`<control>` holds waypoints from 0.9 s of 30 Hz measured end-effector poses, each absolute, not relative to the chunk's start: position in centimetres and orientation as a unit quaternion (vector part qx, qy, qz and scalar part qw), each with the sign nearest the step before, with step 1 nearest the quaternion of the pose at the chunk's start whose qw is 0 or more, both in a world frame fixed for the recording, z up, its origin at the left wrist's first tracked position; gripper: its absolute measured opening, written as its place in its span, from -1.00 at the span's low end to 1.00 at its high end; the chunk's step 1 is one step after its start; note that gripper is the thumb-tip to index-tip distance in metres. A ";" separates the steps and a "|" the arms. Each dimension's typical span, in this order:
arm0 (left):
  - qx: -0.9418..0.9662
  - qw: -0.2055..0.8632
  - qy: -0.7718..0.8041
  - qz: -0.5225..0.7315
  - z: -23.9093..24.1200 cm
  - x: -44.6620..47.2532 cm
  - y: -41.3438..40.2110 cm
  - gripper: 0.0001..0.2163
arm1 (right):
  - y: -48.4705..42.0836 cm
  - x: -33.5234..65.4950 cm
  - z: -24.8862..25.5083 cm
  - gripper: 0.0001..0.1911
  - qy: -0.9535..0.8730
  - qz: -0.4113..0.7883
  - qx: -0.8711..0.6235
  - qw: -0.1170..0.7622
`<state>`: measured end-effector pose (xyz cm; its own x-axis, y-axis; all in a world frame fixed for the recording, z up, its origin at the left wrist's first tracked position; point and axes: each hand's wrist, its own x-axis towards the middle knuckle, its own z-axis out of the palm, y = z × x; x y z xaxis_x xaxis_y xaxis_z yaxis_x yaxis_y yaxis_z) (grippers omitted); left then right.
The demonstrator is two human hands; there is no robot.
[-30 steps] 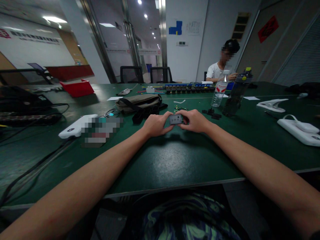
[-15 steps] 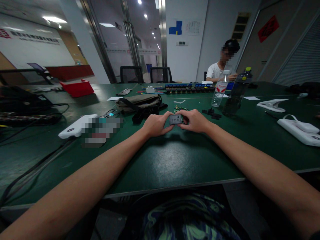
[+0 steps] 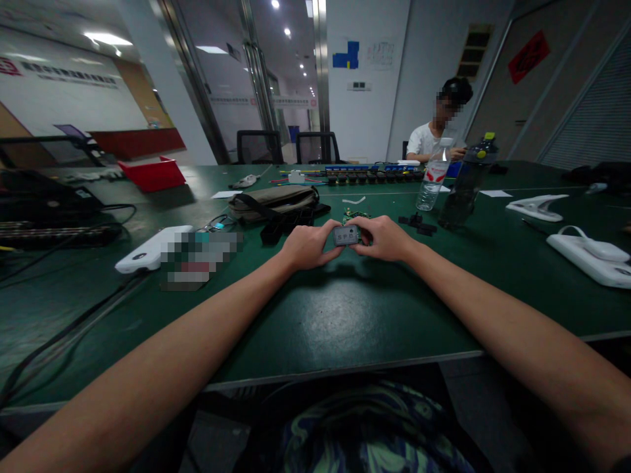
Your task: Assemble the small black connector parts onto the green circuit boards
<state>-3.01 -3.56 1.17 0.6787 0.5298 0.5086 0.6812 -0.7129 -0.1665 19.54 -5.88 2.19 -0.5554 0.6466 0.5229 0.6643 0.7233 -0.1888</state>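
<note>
Hardly anything has shifted over the last second, so I judge the work to be at a steady hold. From the left of the frame: one red tray [image 3: 152,176] in the upper left, one white block [image 3: 148,251] below it on the green bench [image 3: 335,328], then one grey-brown bag [image 3: 273,203]. Mid-frame, the left hand [image 3: 309,247] and the right hand [image 3: 387,239] are drawn nearly together, thumbs and fingers pinching one small grey box [image 3: 346,235] between them, its lettered face toward the camera, just as a second ago. Behind the right hand lie green circuit boards [image 3: 355,213], too hidden to count; right of it, a cluster of black pieces [image 3: 419,225], also uncountable. Further right stand two bottles, one clear bottle [image 3: 434,177] and one dark bottle [image 3: 466,190], with one seated person [image 3: 426,141] beyond. At the right edge lies one white device [image 3: 586,255].
</note>
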 end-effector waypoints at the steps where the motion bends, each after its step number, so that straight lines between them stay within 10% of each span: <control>1: -0.899 0.178 -0.335 -0.218 1.2 -3.0 -3.6 -0.57 | -5.9 19.5 2.2 -0.62 -0.882 -0.014 -0.372 0.290; 27: -0.896 0.184 -0.349 -0.201 1.2 -3.0 -3.6 -0.56 | -6.0 19.5 2.3 -0.60 -0.882 -0.017 -0.377 0.284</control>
<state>-2.95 -3.63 1.22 0.6748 0.5525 0.4894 0.7006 -0.6880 -0.1893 19.50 -5.96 2.29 -0.5552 0.6543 0.5134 0.6739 0.7157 -0.1835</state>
